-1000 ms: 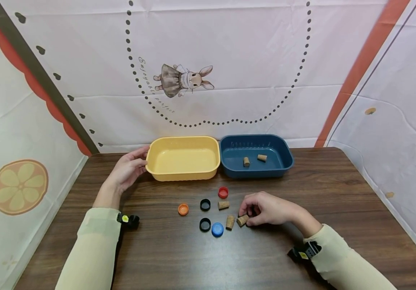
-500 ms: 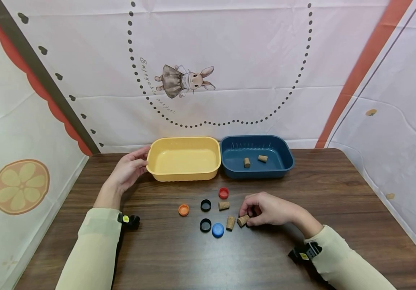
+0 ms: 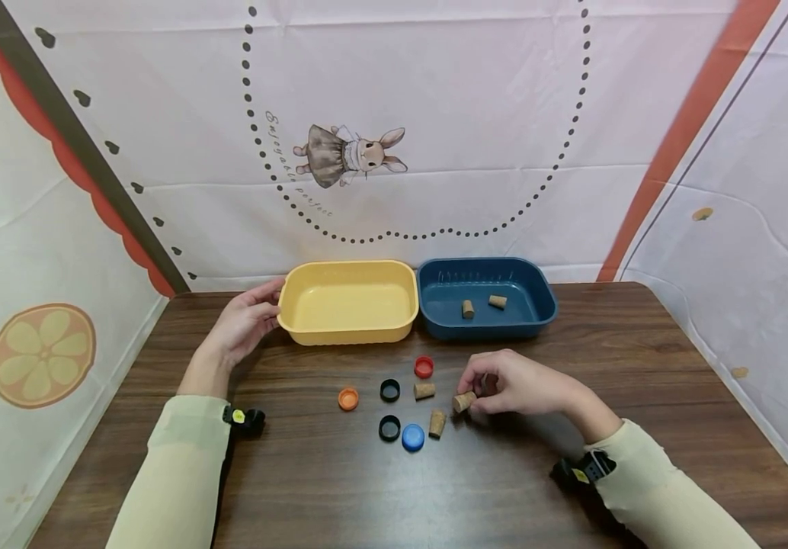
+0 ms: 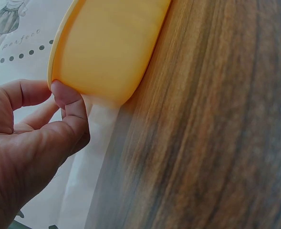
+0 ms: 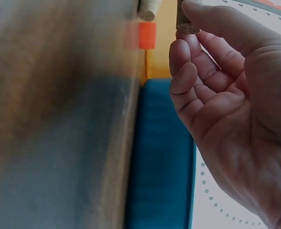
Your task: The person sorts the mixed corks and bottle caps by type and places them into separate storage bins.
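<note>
My right hand [image 3: 527,387] pinches a cork [image 3: 463,402] between thumb and fingers, close over the table. In the right wrist view the cork [image 5: 185,20] shows at the fingertips, its upper part cut off by the frame. My left hand [image 3: 239,326] grips the left end of the yellow tray [image 3: 347,335]; the left wrist view has thumb and finger pinching its rim [image 4: 51,62]. Two more corks lie on the table, one below the red bottle cap [image 3: 424,367] and one cork [image 3: 437,424] beside the blue cap [image 3: 412,437]. Nothing lies in the yellow tray.
Right against the yellow tray stands a blue tray [image 3: 486,330] with two corks inside. Two black caps [image 3: 390,390] and an orange cap [image 3: 348,398] lie on the brown wooden table [image 3: 312,488]. A printed cloth [image 3: 476,114] hangs behind the trays.
My right hand has moved slightly away from me, bringing the pinched cork up from its earlier spot. The left hand stays at the yellow tray.
</note>
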